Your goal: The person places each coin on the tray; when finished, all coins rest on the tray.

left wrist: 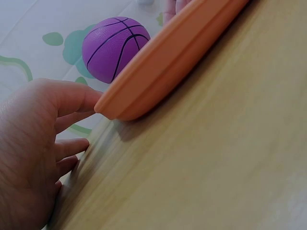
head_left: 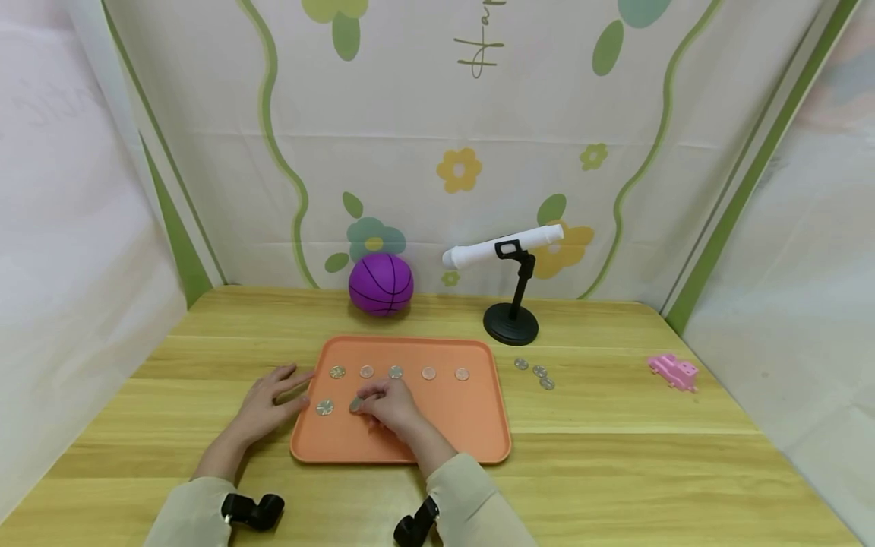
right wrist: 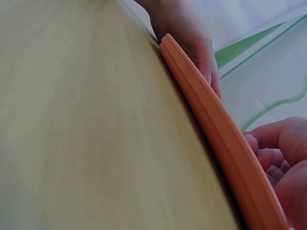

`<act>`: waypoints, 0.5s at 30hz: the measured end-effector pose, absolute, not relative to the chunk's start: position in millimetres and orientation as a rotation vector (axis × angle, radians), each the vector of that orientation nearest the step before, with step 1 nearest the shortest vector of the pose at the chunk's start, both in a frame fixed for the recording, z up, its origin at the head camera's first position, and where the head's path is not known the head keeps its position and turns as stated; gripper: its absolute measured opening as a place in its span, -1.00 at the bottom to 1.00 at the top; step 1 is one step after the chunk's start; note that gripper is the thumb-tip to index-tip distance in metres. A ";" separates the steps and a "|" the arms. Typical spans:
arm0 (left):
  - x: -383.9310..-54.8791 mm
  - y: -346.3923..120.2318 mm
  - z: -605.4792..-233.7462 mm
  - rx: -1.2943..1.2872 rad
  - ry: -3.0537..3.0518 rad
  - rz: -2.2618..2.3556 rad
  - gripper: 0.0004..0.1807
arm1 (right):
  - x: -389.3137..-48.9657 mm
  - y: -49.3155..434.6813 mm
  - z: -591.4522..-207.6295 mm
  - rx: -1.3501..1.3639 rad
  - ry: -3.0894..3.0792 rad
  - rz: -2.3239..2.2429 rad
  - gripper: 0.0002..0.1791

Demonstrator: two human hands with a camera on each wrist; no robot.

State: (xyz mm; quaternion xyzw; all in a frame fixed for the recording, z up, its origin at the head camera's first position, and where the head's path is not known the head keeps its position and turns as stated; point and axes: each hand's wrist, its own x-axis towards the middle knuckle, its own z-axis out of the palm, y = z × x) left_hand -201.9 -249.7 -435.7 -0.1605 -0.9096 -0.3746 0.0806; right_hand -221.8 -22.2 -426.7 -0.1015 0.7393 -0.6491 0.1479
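An orange tray (head_left: 444,425) lies on the table, with a row of several coins across its far half and a lone coin (head_left: 324,408) nearer its left side. Above the tray's near-left part, my right hand (head_left: 391,406) pinches another coin (head_left: 355,405) between thumb and fingers. In the right wrist view the tray wall hides that coin. My left hand (head_left: 268,406) rests at the tray's left edge, its fingers spread and touching the rim. The left wrist view shows those fingertips against the tray corner (left wrist: 112,108).
Right of the tray lie several loose coins (head_left: 539,371). A purple toy basketball (head_left: 380,284) and a white microphone (head_left: 502,248) on a black stand (head_left: 510,324) are behind it. A pink toy (head_left: 674,372) lies far right.
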 end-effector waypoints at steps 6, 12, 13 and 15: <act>-201.6 -249.7 -436.2 -0.480 -2.724 -1.115 -0.50 | -220.6 -24.1 -426.2 -0.252 2.173 -1.857 -0.87; -201.3 -249.2 -435.7 -0.477 -2.725 -1.130 -0.50 | -220.0 -23.1 -425.9 -0.233 2.208 -1.862 -0.90; -201.4 -249.4 -435.8 -0.476 -2.725 -1.129 -0.50 | -219.7 -22.3 -425.2 -0.243 2.209 -1.860 -0.91; -201.5 -249.9 -436.2 -0.470 -2.726 -1.128 -0.50 | -219.5 -20.1 -424.0 -0.271 2.199 -1.858 -0.91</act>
